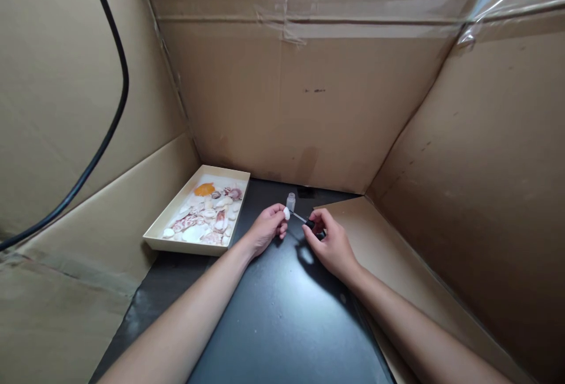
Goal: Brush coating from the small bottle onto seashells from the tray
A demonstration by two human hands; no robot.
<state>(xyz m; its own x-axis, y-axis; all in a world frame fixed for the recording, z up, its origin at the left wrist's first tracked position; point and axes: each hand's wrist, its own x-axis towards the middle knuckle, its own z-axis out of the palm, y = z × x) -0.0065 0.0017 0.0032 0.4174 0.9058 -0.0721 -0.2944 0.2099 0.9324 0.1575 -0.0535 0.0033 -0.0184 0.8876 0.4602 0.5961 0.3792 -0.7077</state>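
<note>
Between the thumb and fingers of my left hand is a small white seashell. My right hand pinches the black cap of a thin applicator brush, whose tip points left and reaches the shell or lies very close to it. Just behind the shell stands a small clear bottle, upright and without a cap. To the left of my left hand sits a shallow cream tray holding several seashells and an orange shell.
Cardboard walls surround the dark tabletop at the back and sides. A flat cardboard piece lies along the right edge. A black cable hangs at the upper left. A small dark item lies by the back wall.
</note>
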